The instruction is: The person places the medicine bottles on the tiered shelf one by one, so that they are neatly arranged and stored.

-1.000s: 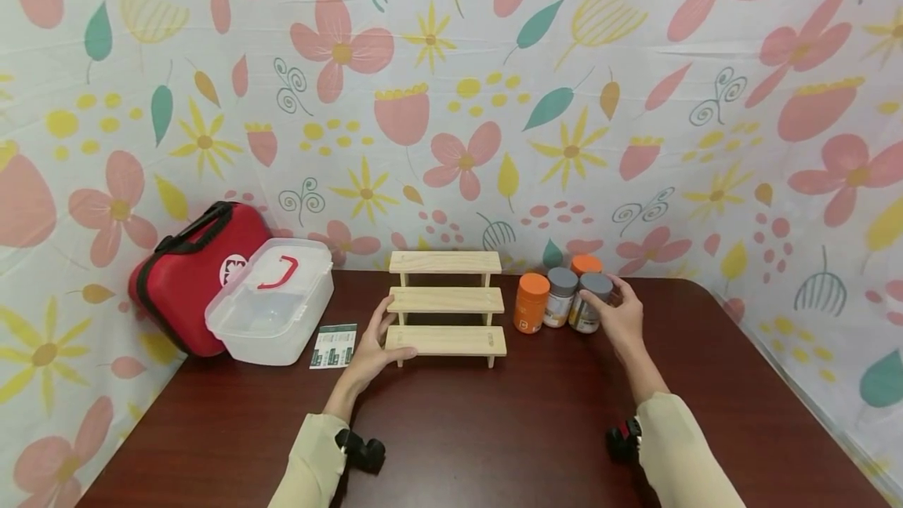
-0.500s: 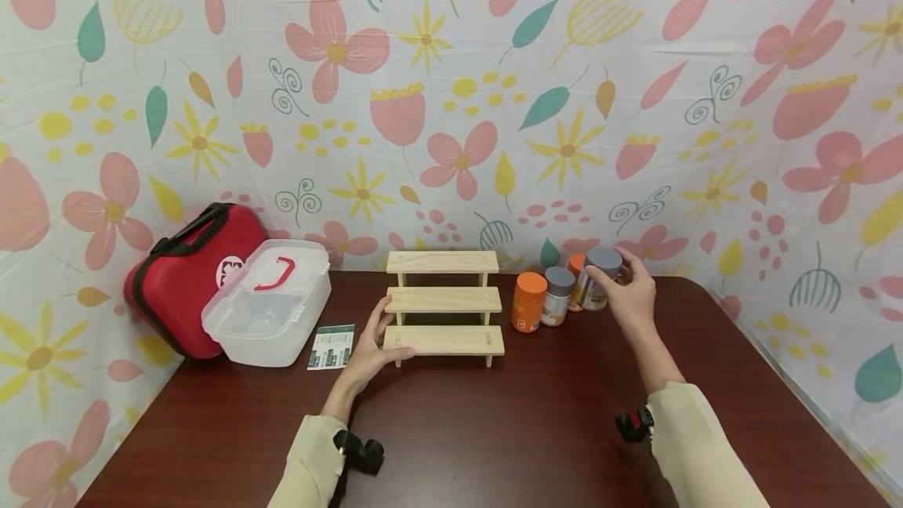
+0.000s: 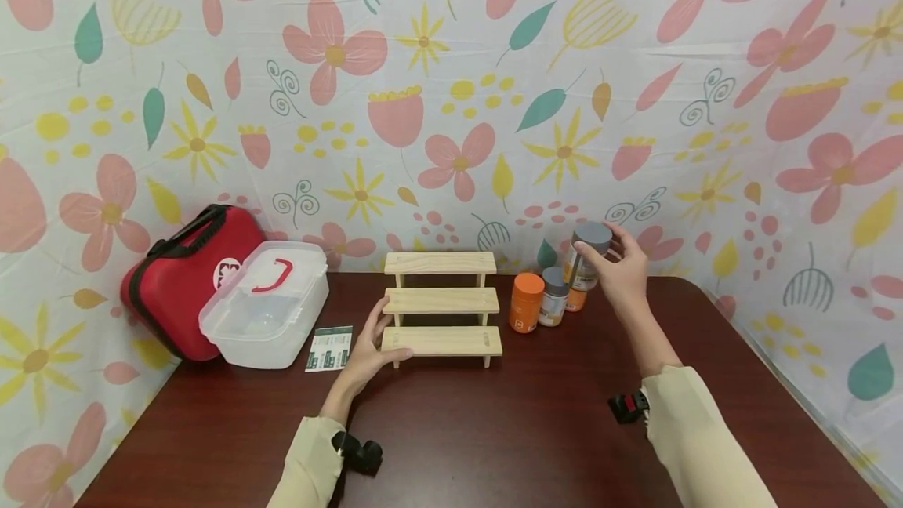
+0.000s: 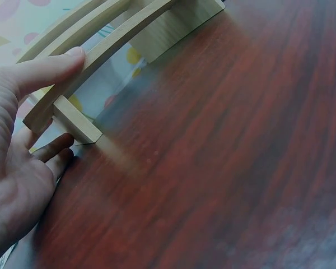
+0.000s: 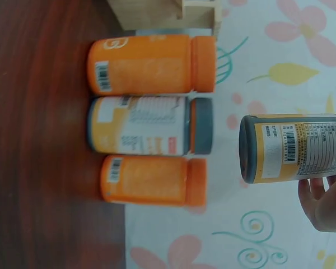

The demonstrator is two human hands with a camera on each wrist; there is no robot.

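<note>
My left hand (image 3: 368,350) grips the left end of a pale wooden three-step stand (image 3: 442,341); in the left wrist view its thumb lies along the lowest step and the other fingers are partly hidden behind the end. In the right hand (image 3: 626,271), a supplement bottle with a grey cap (image 3: 591,237) is held up above the table, thumb and fingers around its upper part. The right wrist view shows this bottle (image 5: 294,148) apart from the row. Standing on the table are an orange bottle (image 3: 526,305), another grey-capped bottle (image 3: 553,300) and a second orange bottle (image 5: 151,180).
At the left, a red case (image 3: 201,281) with a black handle leans by the wall. Before it stands a translucent plastic box (image 3: 264,308) with a red handle. A printed sheet (image 3: 328,349) lies beside the stand. A patterned cloth (image 3: 451,100) covers the wall behind the dark table (image 3: 451,429).
My right hand has lifted the grey-capped bottle off the table, up and lately slightly left. The left hand has stayed on the stand.
</note>
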